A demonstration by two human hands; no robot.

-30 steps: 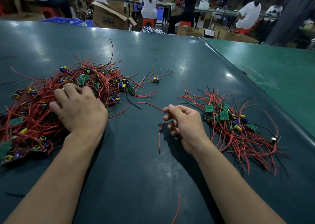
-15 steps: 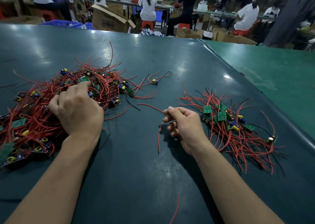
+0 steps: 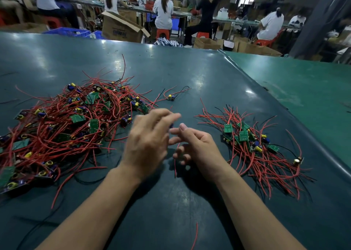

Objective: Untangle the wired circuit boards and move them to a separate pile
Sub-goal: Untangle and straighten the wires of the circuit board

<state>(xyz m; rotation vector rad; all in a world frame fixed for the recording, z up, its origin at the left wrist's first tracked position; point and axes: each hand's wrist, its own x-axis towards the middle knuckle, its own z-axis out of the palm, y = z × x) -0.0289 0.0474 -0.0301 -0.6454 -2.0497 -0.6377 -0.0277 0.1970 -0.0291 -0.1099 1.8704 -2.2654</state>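
A large tangled pile of wired circuit boards (image 3: 62, 130) is lying on the left side of the dark green table (image 3: 190, 75), its red wires spilling out in every direction, with green boards and yellow-and-blue parts showing among them. A smaller, separate pile (image 3: 254, 147) is sitting on the right side, well apart from the first. Between the two, toward the far side, a single small board (image 3: 171, 97) with a red and a black lead is lying alone.

Both hands are hovering near the middle of the table, between the piles. The left hand (image 3: 148, 141) is blurred, its fingers reaching out toward the right hand; something small and dark is showing just beyond its fingertips, but whether it is gripping that piece I cannot tell (the blur is hiding the contact). The right hand (image 3: 197, 147) is curling its fingers loosely, thumb pointing up, and a thin red wire (image 3: 175, 160) is hanging down from between its fingers toward the table.

Another loose red wire (image 3: 195, 234) is lying near the front edge. Beyond the table, people are sitting at benches among cardboard boxes (image 3: 121, 29).
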